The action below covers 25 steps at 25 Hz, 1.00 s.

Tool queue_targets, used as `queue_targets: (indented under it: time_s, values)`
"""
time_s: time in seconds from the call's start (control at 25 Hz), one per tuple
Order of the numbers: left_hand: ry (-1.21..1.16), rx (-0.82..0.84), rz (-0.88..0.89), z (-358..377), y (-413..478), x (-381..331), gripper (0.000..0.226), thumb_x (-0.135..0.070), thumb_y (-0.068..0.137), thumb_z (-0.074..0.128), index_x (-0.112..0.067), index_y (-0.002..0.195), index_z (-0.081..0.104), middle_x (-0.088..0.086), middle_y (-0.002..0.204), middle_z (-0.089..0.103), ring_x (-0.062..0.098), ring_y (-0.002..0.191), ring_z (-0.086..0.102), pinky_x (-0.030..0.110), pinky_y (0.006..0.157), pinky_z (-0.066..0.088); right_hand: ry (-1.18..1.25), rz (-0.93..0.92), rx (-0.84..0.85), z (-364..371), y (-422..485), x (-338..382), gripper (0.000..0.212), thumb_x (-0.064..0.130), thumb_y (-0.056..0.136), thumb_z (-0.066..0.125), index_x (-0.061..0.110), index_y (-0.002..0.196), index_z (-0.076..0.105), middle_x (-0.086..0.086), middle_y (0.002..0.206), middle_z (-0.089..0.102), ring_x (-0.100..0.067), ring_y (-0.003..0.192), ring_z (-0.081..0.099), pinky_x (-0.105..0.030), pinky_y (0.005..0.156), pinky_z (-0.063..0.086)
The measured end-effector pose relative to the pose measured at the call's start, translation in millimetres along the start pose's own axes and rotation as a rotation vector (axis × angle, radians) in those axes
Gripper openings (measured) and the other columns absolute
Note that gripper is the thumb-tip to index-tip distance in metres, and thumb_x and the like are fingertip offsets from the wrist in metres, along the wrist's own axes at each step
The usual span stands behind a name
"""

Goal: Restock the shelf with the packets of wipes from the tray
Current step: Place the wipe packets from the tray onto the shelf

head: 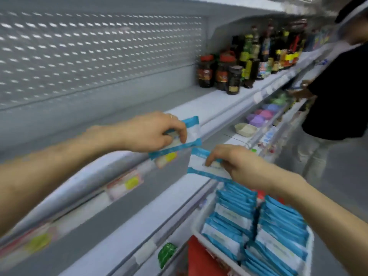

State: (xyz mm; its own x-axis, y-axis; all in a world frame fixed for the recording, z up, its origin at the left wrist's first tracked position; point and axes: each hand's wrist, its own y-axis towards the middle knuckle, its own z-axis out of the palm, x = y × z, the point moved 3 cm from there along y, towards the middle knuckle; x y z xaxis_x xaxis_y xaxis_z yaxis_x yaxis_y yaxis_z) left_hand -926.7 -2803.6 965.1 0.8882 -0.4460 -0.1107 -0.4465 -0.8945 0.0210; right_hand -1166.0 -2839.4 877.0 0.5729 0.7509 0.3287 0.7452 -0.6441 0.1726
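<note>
My left hand grips a blue-and-white packet of wipes at the front edge of the white shelf. Lower and to the right, my right hand pinches a second packet of wipes in the air just above the tray. The white tray sits at the bottom right, packed with several upright blue-and-white packets in two rows. The stretch of shelf in front of me is bare. The whole view is motion-blurred.
Dark sauce bottles and jars stand further right on the same shelf. Another person in a black top stands at the right by the shelves. Coloured tubs fill a lower shelf; price tags line the shelf edge.
</note>
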Motion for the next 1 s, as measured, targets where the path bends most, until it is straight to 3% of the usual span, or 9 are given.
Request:
queue_targets:
  time_s: [0.2,0.32,0.4,0.52,0.64,0.84,1.0]
  values:
    - [-0.017,-0.068,-0.293,-72.4,-131.5,58.7,0.037,-0.027,0.080,0.047,-0.039,0.106,0.070,-0.009,0.110,0.064,0.009,0.093,0.056,0.030,0.087,0.043,0.064,-0.277,0.005,-51.9,99.4,93.1,0.049,-0.011,0.088,0.056,0.031,0.108,0.073,0.014,0.113,0.066,-0.009,0.103,0.060,-0.012,0.090,0.042]
    - [-0.060,-0.109,-0.465,-93.4,-223.1,86.2,0.036,-0.029,0.081,0.048,-0.042,0.104,0.073,-0.020,0.116,0.067,0.005,0.103,0.061,0.028,0.097,0.045,0.059,-0.427,0.083,-53.4,154.7,153.3,0.048,-0.005,0.093,0.060,0.038,0.107,0.075,0.016,0.113,0.067,-0.009,0.098,0.061,-0.020,0.085,0.047]
    - [-0.083,-0.113,-0.584,-101.2,-288.0,99.5,0.034,-0.025,0.090,0.052,-0.049,0.105,0.072,-0.028,0.121,0.064,0.001,0.107,0.061,0.023,0.096,0.045,0.055,-0.514,0.130,-42.4,189.5,195.6,0.048,-0.002,0.093,0.063,0.042,0.108,0.076,0.019,0.113,0.068,-0.006,0.098,0.061,-0.023,0.084,0.049]
    - [-0.073,-0.171,-0.715,-106.0,-379.5,107.6,0.049,-0.007,0.095,0.057,-0.052,0.107,0.072,-0.034,0.122,0.062,-0.008,0.104,0.059,0.008,0.083,0.039,0.128,-0.622,0.229,-12.8,232.3,259.1,0.043,0.001,0.093,0.067,0.038,0.109,0.078,0.021,0.115,0.068,-0.002,0.099,0.062,-0.017,0.084,0.047]
    - [-0.086,-0.200,-0.836,-105.7,-459.6,107.3,0.051,-0.004,0.096,0.059,-0.052,0.106,0.073,-0.037,0.121,0.062,-0.013,0.110,0.057,0.004,0.087,0.038,0.158,-0.719,0.297,24.4,260.7,325.2,0.037,0.005,0.093,0.068,0.037,0.109,0.078,0.024,0.116,0.067,0.001,0.104,0.059,-0.012,0.087,0.043]
    - [-0.061,-0.190,-1.036,-102.4,-548.0,95.6,0.057,-0.008,0.097,0.057,-0.063,0.108,0.066,-0.037,0.131,0.056,-0.009,0.119,0.053,0.024,0.106,0.041,0.180,-0.843,0.393,89.6,290.6,421.9,0.035,0.010,0.094,0.066,0.040,0.111,0.074,0.027,0.116,0.063,0.012,0.102,0.055,-0.006,0.081,0.039]
    - [-0.061,-0.148,-1.114,-94.8,-574.0,93.5,0.062,-0.013,0.100,0.055,-0.073,0.117,0.055,-0.031,0.135,0.052,0.002,0.107,0.060,0.034,0.093,0.052,0.162,-0.913,0.413,126.7,302.8,471.0,0.035,0.008,0.096,0.062,0.037,0.115,0.070,0.025,0.118,0.062,0.015,0.106,0.052,-0.006,0.084,0.039]
